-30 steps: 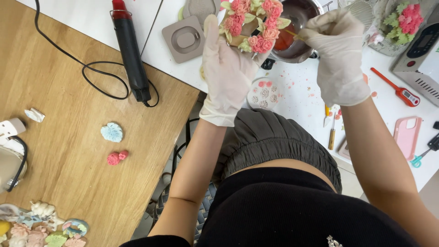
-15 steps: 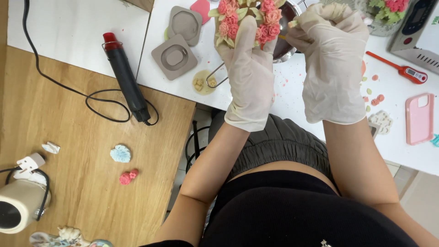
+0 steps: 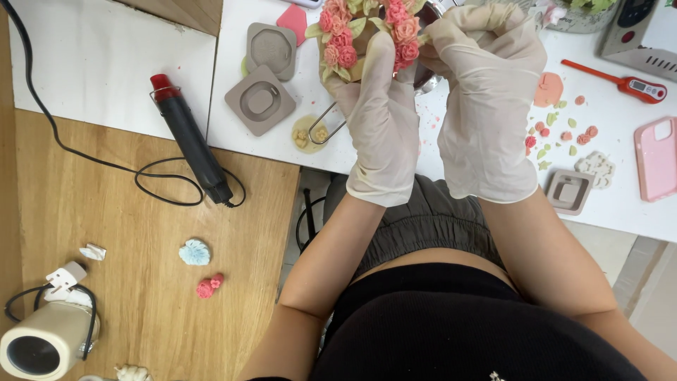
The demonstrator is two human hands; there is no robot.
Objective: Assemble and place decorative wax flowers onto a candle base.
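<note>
Both my hands wear white gloves. My left hand [image 3: 381, 120] grips a round piece [image 3: 363, 32] covered with pink and coral flowers and pale green leaves, held up over the white table [image 3: 233, 141]. My right hand [image 3: 486, 99] is curled against the right side of the flowers, fingers closed near a coral bloom; whatever it pinches is hidden by the glove. A metal pot sits behind the hands, mostly hidden.
Grey square moulds [image 3: 259, 102], a black and red heat gun [image 3: 189, 137] with cable, a red thermometer [image 3: 624, 83], a pink phone [image 3: 657, 159] and small loose flowers and leaves [image 3: 560, 130] lie on the table. On the wooden floor are a blue flower [image 3: 194, 252], a pink flower [image 3: 209, 286] and a beige device [image 3: 46, 342].
Both hands with the flower piece sit lower and more central in the view as the camera tilted; my right hand has closed in against the flowers.
</note>
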